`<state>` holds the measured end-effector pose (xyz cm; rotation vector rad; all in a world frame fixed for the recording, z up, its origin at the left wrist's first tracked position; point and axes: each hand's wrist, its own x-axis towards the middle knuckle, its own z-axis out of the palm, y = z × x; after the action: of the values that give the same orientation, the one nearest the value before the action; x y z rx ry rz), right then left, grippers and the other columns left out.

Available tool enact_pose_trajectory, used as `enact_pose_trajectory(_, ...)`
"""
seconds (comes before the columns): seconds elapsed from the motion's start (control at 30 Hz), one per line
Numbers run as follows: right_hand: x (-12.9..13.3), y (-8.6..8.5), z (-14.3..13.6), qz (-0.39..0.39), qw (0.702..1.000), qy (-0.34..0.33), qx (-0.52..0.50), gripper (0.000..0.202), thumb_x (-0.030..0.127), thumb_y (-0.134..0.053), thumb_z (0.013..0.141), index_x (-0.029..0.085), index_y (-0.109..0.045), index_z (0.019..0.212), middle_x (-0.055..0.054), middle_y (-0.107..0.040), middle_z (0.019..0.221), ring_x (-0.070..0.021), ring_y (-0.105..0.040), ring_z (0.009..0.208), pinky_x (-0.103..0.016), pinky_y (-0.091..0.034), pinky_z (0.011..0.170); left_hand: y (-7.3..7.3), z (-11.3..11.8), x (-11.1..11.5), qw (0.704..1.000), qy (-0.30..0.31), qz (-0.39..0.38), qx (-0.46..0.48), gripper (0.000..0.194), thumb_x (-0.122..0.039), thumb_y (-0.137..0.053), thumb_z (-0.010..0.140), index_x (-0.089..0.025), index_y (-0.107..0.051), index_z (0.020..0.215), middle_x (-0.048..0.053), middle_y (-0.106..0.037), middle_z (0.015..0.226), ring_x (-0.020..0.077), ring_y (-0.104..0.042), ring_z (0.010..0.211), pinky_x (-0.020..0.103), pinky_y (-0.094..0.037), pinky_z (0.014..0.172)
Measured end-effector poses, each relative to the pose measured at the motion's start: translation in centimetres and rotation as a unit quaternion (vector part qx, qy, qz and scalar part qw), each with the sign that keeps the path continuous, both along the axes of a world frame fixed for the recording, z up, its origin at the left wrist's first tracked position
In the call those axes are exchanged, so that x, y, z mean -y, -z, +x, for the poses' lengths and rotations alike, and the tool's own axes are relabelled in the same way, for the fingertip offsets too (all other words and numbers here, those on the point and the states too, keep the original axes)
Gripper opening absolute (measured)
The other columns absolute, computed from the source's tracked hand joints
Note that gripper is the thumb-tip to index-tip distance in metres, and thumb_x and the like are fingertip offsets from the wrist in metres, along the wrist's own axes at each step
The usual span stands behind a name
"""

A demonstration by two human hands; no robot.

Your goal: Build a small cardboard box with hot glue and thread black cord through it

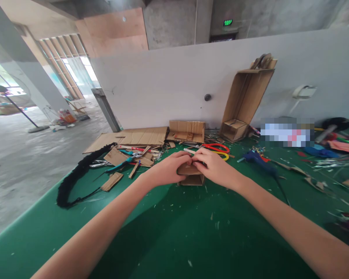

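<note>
A small open-fronted cardboard box (pixel 192 180) stands on the green table in front of me. My left hand (pixel 172 167) is closed around its left side, with the thumb along the upper face. From the other side my right hand (pixel 213 167) bends over the box's top, its fingertips pinched together close to the left fingers. A small dark bit shows between the fingertips; I cannot make out what it is. The fingers hide most of the box's top and rear. Scissors with red and yellow handles (pixel 224 156) lie just behind my right hand.
Teal-handled pliers (pixel 130 159), cardboard scraps (pixel 112 182) and a black fuzzy strip (pixel 68 186) lie to the left. A tall cardboard piece (pixel 244 100) leans on the white partition (pixel 163 85). A blue glue gun (pixel 257 162) with its cord lies right, near scattered craft materials.
</note>
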<state>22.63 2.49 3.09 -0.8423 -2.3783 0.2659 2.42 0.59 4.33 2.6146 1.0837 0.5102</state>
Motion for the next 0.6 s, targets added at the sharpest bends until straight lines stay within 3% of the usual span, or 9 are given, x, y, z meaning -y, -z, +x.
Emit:
enact_pose_trajectory(0.13, 0.0, -0.2, 0.0, 0.017, 1.000, -0.013, 0.010, 0.023, 0.012, -0.045, 0.090, 0.016, -0.067, 0.096, -0.008, -0.060, 0.098, -0.0178, -0.057, 0.093, -0.033, -0.046, 0.084, 0.3, -0.2, -0.1, 0.999, -0.032, -0.011, 0.025, 0.029, -0.015, -0.059, 0.069, -0.021, -0.045, 0.093, 0.006, -0.055, 0.118, 0.0230, -0.055, 0.102, 0.034, -0.044, 0.083)
enact_pose_trajectory(0.23, 0.2, -0.5, 0.0, 0.050, 0.996, -0.025, 0.075, 0.027, 0.013, -0.042, 0.092, 0.015, -0.067, 0.101, -0.010, -0.062, 0.099, -0.0195, -0.056, 0.095, -0.035, -0.046, 0.085, 0.6, -0.3, -0.2, 0.998, -0.049, -0.015, 0.035, 0.038, -0.019, -0.062, 0.068, -0.021, -0.043, 0.100, 0.007, -0.057, 0.113, 0.0228, -0.057, 0.096, 0.035, -0.045, 0.080)
enact_pose_trajectory(0.43, 0.6, -0.9, 0.0, 0.133, 0.972, -0.019, 0.193, 0.029, 0.012, -0.041, 0.092, 0.011, -0.064, 0.109, -0.013, -0.061, 0.104, -0.0234, -0.053, 0.095, -0.038, -0.047, 0.084, 1.2, -0.3, -0.3, 0.998, -0.035, 0.013, 0.043, 0.048, -0.015, -0.063, 0.067, -0.021, -0.046, 0.113, 0.008, -0.057, 0.114, 0.0238, -0.056, 0.102, 0.037, -0.045, 0.086)
enact_pose_trajectory(0.6, 0.5, -0.8, 0.0, 0.080, 0.987, -0.037, 0.133, 0.033, 0.015, -0.038, 0.094, 0.018, -0.063, 0.114, -0.010, -0.062, 0.108, -0.0219, -0.053, 0.097, -0.038, -0.046, 0.085, 2.5, -0.6, -0.4, 0.995, -0.031, 0.040, 0.085, 0.044, -0.014, -0.059, 0.070, -0.021, -0.048, 0.112, 0.009, -0.056, 0.121, 0.0229, -0.055, 0.107, 0.036, -0.047, 0.089)
